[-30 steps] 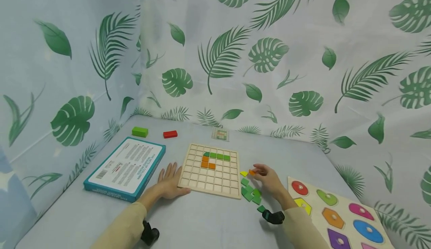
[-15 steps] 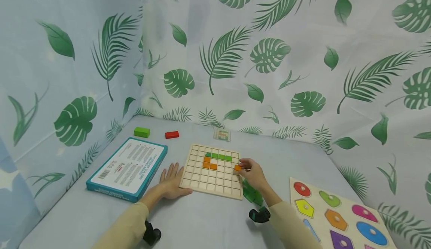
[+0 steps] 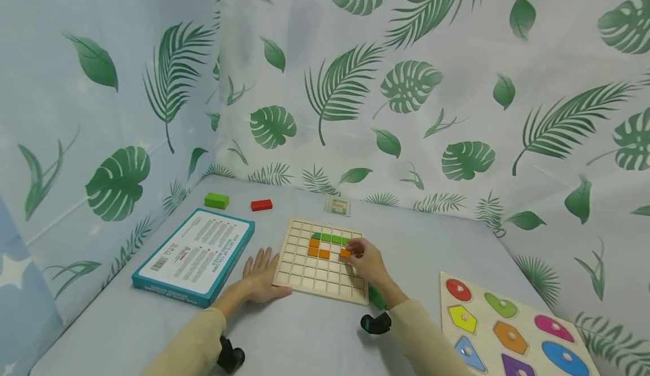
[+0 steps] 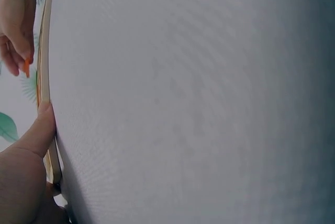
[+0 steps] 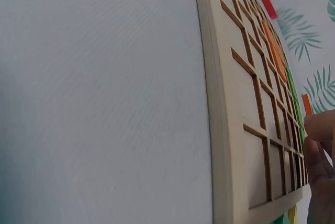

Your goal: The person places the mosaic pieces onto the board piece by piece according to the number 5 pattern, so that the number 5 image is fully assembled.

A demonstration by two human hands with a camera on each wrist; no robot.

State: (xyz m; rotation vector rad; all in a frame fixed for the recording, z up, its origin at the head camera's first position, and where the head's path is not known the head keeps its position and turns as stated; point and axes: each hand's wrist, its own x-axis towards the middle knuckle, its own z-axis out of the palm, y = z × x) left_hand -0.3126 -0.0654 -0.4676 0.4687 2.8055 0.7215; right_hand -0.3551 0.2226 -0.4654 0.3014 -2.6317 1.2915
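Note:
A square wooden grid board (image 3: 315, 274) lies mid-table. In its upper cells sit a row of green tiles (image 3: 332, 240) and an L of orange tiles (image 3: 313, 247). My right hand (image 3: 369, 260) pinches a small orange tile (image 3: 345, 253) over the board's right side, below the green row. The right wrist view shows that same orange tile (image 5: 306, 104) standing up past the fingertips. My left hand (image 3: 261, 282) lies on the table at the board's lower left corner with its fingers straight. In the left wrist view its thumb (image 4: 39, 132) rests against the board's edge (image 4: 46, 51).
Loose green tiles (image 3: 377, 297) lie right of the board, partly hidden by the right arm. A teal-edged box (image 3: 195, 257) stands at left. Behind are a green block (image 3: 216, 201), a red block (image 3: 261, 205) and a pattern card (image 3: 337, 206). A knobbed shape puzzle (image 3: 487, 331) lies at right.
My right hand has carried the orange tile leftward from beside the loose tiles to over the board. The left hand has stayed at the board's corner.

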